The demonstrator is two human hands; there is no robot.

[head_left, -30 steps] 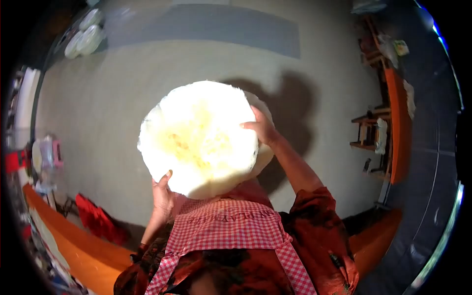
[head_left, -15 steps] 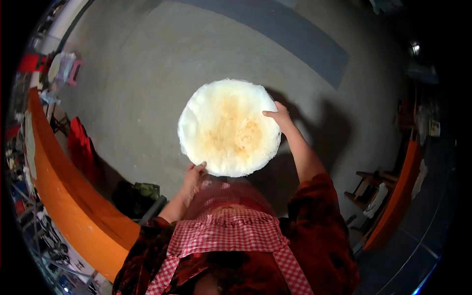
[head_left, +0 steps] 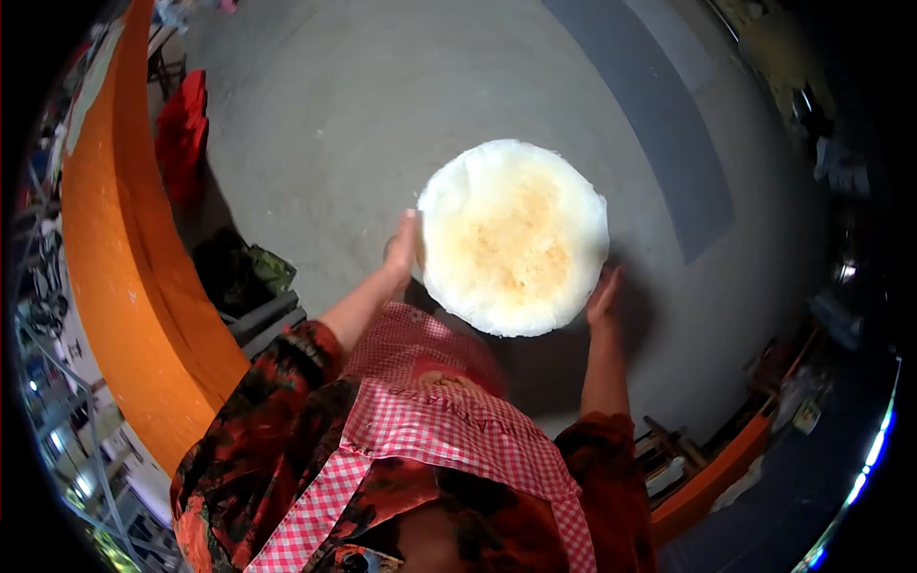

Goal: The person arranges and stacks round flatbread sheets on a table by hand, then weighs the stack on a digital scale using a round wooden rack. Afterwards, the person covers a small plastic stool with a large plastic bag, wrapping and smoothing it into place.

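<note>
A large round flatbread (head_left: 516,239), white with toasted brown patches in its middle, is held out level in front of my body. My left hand (head_left: 403,246) grips its left edge, thumb up at the rim and the other fingers mostly hidden. At the lower right edge, my right hand (head_left: 605,298) supports it, the fingers partly out of sight beneath. I wear a red-and-white checked apron (head_left: 458,425) over a dark patterned top; the apron hangs below the flatbread.
Grey concrete floor (head_left: 315,105) spreads ahead, with a darker strip (head_left: 659,115) at the right. An orange ledge (head_left: 124,258) curves along my left, near a red cloth (head_left: 181,134) and a dark green bag (head_left: 267,270). Another orange edge (head_left: 712,473) lies low on the right.
The view has turned, and the flatbread sits further right in it. My left hand has shifted from the bottom edge to the left edge; my right hand from the upper right to the lower right.
</note>
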